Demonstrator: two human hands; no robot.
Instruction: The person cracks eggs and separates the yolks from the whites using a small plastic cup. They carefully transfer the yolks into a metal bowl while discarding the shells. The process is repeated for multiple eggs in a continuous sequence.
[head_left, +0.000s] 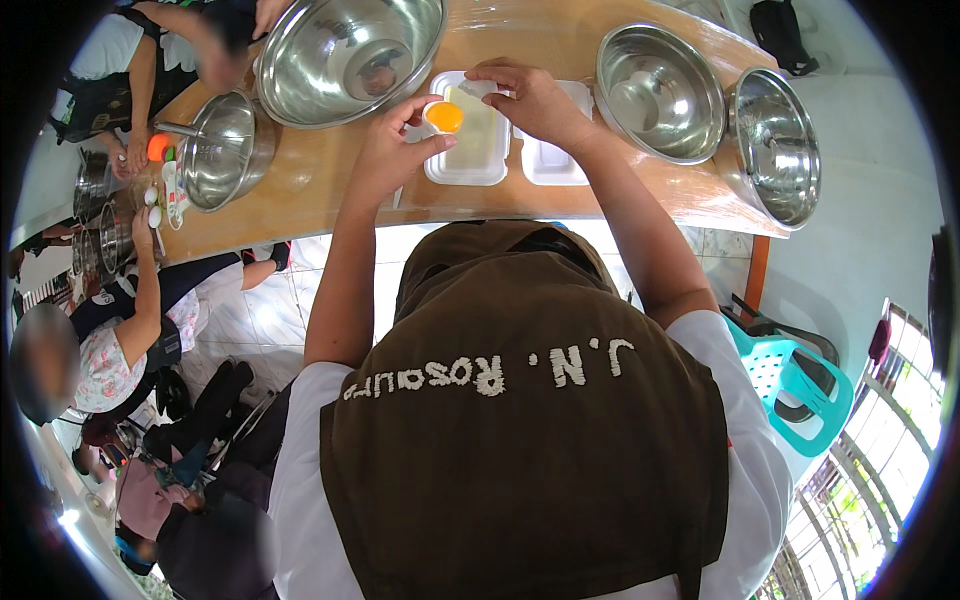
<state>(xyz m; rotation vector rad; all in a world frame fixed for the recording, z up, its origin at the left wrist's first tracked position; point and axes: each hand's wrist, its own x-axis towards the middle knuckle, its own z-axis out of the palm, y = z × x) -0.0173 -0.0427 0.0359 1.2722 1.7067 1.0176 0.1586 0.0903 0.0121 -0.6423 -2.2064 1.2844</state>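
Note:
My left hand (391, 154) holds a half eggshell (429, 126) with a whole orange-yellow egg yolk (445, 117) in it. Close by on the right, my right hand (529, 101) has a pale greyish piece (475, 88) between thumb and fingers. It looks like the other eggshell half, though its shape is hard to make out. Below both hands lies an open white tray (469, 181) with clear, pale yellowish liquid, apparently egg white. A second white tray (556, 177) sits to its right, partly under my right wrist.
A large steel bowl (300, 82) stands beyond my left hand. A smaller steel bowl (217, 150) with a utensil is farther left, near two eggs (152, 206). Two steel bowls (660, 90) (776, 150) stand at right. Other people work along the left side of the table (322, 195).

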